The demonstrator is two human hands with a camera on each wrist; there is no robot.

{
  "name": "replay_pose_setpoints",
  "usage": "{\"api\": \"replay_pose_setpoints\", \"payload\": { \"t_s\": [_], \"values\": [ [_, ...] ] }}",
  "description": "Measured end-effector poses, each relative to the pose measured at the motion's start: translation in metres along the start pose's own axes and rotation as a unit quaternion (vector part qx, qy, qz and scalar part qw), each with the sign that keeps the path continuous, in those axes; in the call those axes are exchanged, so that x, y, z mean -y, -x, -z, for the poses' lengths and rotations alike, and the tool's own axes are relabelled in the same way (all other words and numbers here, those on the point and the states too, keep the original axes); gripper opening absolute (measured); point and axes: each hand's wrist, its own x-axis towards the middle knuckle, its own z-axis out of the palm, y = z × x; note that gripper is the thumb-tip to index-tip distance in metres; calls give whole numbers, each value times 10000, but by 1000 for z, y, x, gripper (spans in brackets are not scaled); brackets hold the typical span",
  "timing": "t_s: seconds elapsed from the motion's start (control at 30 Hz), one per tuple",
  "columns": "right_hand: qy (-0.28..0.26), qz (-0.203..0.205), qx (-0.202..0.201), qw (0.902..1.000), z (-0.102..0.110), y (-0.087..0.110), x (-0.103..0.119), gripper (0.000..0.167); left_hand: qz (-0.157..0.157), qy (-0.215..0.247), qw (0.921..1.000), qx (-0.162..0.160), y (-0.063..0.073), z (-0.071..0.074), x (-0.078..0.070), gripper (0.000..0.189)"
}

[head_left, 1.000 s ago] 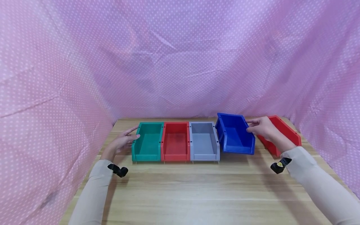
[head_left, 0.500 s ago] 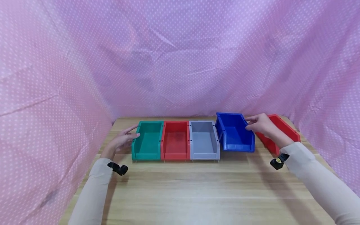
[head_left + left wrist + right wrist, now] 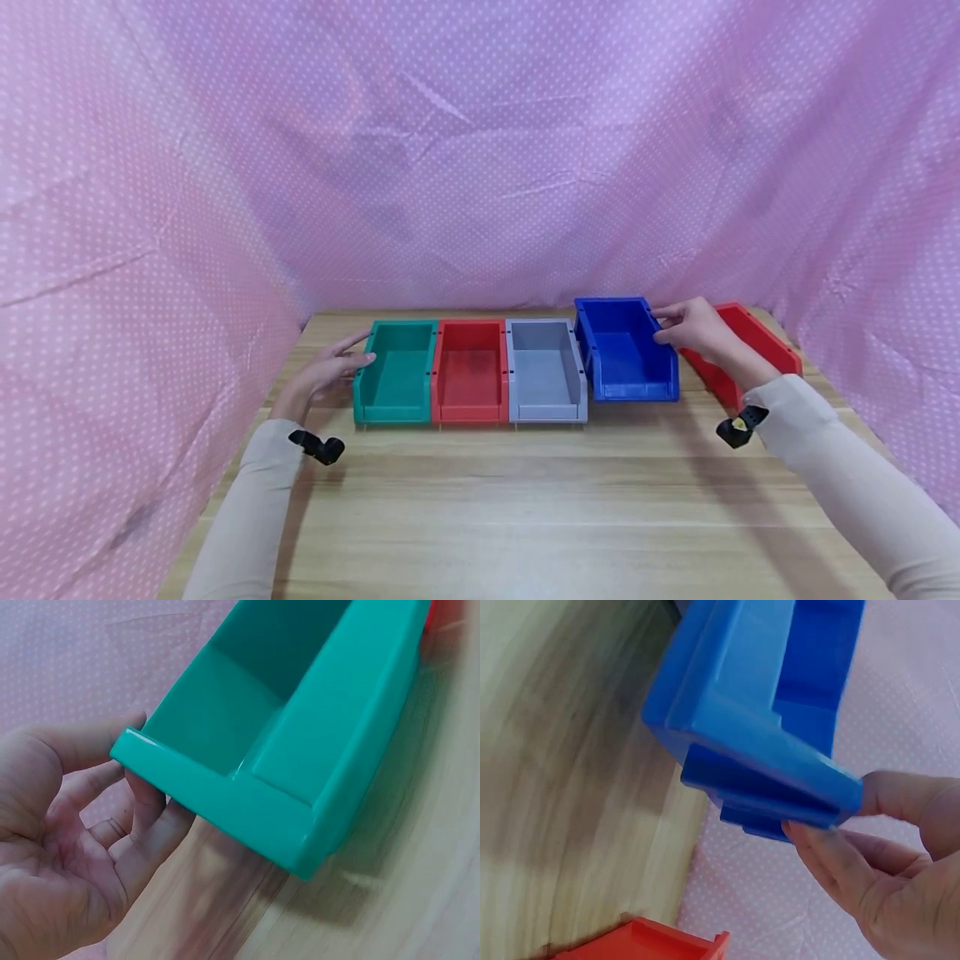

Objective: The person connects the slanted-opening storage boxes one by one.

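Observation:
In the head view my left hand (image 3: 327, 375) grips the outer side wall of a green storage bin (image 3: 397, 375), thumb over the rim. The left wrist view shows the fingers (image 3: 157, 832) bent beneath that green rim. A red bin (image 3: 470, 375) and a grey bin (image 3: 542, 375) stand side by side with the green one. My right hand (image 3: 697, 327) pinches the right side wall of a blue bin (image 3: 621, 354), thumb on the inside. The blue bin sits higher than the row, its left side against the grey bin's right side.
A second red bin (image 3: 738, 354) lies tipped at an angle behind my right wrist. Wooden tabletop (image 3: 480, 517) stretches in front of the bins. Pink dotted cloth (image 3: 480, 208) hangs behind and at both sides.
The blue bin has turned slightly to line up with the row and shifted a little left, with my right hand on it. My left hand has stayed on the green bin.

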Motion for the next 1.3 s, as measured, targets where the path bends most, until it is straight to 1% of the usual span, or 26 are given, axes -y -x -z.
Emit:
{"api": "replay_pose_setpoints", "payload": {
  "t_s": [0.1, 0.17, 0.2, 0.27, 0.33, 0.4, 0.43, 0.5, 0.53, 0.57, 0.7, 0.83, 0.93, 1.0, 1.07, 1.13, 1.23, 1.27, 1.3],
  "values": [
    [273, 146, -82, 9995, -1, 0, 1, 52, -19, 3, 10000, -36, -2, -1, -2, 77],
    [576, 115, 64, 9983, 1, 1, 7, 56, -25, -2, 10000, -67, -2, 0, -3, 76],
    [780, 135, 143, 9968, 3, 1, 12, 61, -33, 1, 10000, -71, -3, 0, -3, 76],
    [1186, 402, 329, 9916, 5, -2, 23, 73, -57, -16, 10000, -66, -3, 1, -3, 76],
    [1406, 816, 695, 9842, 4, -7, 34, 86, -62, -43, 9999, -66, -4, 3, -1, 76],
    [1589, 1259, 1085, 9732, -1, -13, 41, 96, -43, -25, 10000, -47, -4, 4, 0, 76],
    [1614, 1442, 1298, 9676, -5, -16, 42, 98, -32, -15, 10000, -35, -4, 4, 1, 76],
    [1597, 1587, 1755, 9584, -14, -21, 44, 100, -7, 4, 10000, -17, -4, 3, 2, 77],
    [1653, 1602, 1891, 9546, -18, -23, 44, 101, -11, -16, 10000, 3, -3, 2, 2, 78],
    [1727, 1549, 1947, 9530, -22, -24, 44, 102, -10, -28, 10000, 15, -3, 2, 3, 78],
    [1708, 1596, 1928, 9530, -33, -24, 43, 102, -81, -154, 9998, 90, -2, -2, 3, 78],
    [1749, 1784, 2038, 9466, -49, -21, 34, 101, -100, -169, 9997, 167, -1, -7, 3, 77],
    [1646, 1692, 2104, 9487, -60, -20, 23, 103, -128, -182, 9996, 194, 0, -8, 3, 77],
    [1402, 1578, 2065, 9554, -65, -21, 17, 103, -152, -212, 9995, 181, 0, -6, 2, 77],
    [1219, 1513, 2001, 9603, -68, -23, 14, 104, -184, -206, 9995, 130, 0, -3, 2, 76],
    [1179, 1503, 1979, 9614, -71, -26, 12, 104, -218, -208, 9994, 140, -1, 1, 1, 76],
    [1375, 1603, 1968, 9574, -70, -29, 14, 105, -233, -108, 9995, 205, -3, 5, 2, 77],
    [1423, 1551, 1994, 9570, -68, -29, 15, 105, -251, -101, 9993, 253, -3, 5, 2, 77],
    [1401, 1677, 1944, 9563, -64, -30, 15, 104, -266, -102, 9992, 281, -2, 6, 3, 77]
  ]
}}
